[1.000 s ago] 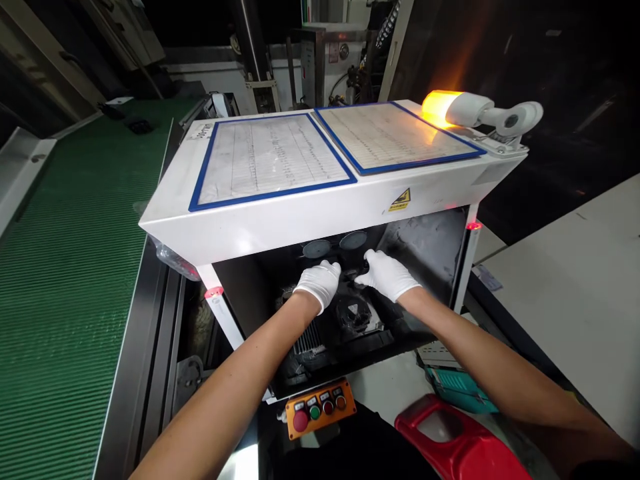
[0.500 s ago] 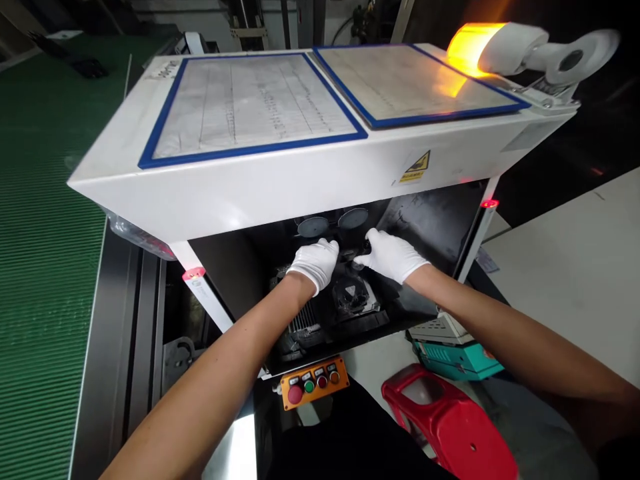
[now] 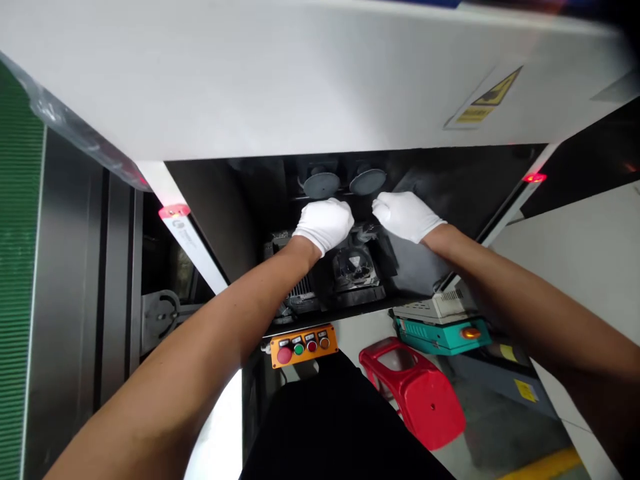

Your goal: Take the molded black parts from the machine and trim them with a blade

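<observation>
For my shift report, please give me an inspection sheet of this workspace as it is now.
Surface: dark bay under the white machine cover.
Job's things: black part below both hands; two round pads just above them.
Clutter: red stool, teal unit on floor.
Hands: left hand and right hand, gloved, on the black assembly; grip hidden.
Cables: nothing seen.
Surroundings: orange button box, green belt, red lights.

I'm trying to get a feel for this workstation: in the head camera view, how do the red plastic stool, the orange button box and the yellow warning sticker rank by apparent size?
Largest to smallest, as they look:
1. red plastic stool
2. orange button box
3. yellow warning sticker
The last two look close, and they sit at different distances from the camera, so that order is unsure.
</observation>
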The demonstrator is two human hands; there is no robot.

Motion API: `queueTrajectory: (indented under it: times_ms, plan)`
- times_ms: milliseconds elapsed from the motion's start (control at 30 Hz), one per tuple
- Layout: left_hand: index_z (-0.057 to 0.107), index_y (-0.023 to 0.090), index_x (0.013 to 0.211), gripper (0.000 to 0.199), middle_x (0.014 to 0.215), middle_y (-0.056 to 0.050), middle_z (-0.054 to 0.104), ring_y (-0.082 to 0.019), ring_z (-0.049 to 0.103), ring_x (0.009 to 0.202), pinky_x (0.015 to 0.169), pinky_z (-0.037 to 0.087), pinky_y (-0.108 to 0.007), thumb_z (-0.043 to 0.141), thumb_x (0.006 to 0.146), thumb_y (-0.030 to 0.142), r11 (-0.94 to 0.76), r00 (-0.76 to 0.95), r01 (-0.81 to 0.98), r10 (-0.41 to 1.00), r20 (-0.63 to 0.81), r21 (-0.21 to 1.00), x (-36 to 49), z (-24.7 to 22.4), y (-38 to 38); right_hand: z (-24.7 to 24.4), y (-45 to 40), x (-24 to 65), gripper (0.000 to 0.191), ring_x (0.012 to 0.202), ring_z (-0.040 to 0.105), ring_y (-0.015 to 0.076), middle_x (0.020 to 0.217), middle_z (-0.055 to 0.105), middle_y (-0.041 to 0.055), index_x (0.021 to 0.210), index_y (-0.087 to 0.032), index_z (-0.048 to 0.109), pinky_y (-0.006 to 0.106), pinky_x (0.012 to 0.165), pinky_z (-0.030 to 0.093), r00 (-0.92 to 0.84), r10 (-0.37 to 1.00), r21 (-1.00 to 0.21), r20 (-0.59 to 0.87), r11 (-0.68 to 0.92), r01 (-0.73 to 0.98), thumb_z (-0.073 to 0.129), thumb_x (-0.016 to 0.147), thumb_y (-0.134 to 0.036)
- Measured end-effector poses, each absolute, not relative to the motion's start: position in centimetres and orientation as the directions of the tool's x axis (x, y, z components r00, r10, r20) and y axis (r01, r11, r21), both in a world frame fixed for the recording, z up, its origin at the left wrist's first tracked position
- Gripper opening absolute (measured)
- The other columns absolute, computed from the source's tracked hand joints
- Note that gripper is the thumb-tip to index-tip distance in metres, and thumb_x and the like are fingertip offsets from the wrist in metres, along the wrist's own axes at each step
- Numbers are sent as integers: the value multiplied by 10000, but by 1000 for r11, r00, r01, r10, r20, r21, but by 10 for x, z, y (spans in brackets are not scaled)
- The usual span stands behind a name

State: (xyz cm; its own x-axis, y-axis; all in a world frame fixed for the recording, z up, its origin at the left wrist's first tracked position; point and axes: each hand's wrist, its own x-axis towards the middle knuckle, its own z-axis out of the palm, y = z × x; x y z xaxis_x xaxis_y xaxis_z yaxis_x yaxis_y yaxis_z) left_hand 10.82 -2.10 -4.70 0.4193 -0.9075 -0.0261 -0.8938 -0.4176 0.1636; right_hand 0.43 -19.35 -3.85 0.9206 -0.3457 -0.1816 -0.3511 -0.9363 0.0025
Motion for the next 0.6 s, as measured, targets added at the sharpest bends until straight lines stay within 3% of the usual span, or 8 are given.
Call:
queueTrajectory:
  times_ms: [167,433,600]
  plan:
    - [672,-22,1055,361,958,-288,677,-416,705,936,736,536,-490,357,944,115,-419,431,-890,-902,34,179,108,-51,-19,-39,-189,9,450,901,704,304,946,739,196,985,-92,675,364,685,326,907,-338,164,-251,-938,-304,295,1023,-329]
    - [691,-4,1027,373,977,-284,694,-402,708,969,733,523,-457,338,929,67,-378,404,-897,-911,79,228,108,-57,-17,-51,-181,4,392,937,694,315,959,737,173,918,-133,637,370,724,359,896,-419,120,-149,-907,-404,301,1011,-313]
    - [699,52,1064,530,1009,-227,726,-388,713,983,792,522,-461,263,1060,354,-378,414,-887,-905,96,264,112,-52,-14,-52,-180,7,395,953,692,324,981,744,190,987,-128,658,369,730,376,852,-501,86,-150,-865,-494,325,1006,-338]
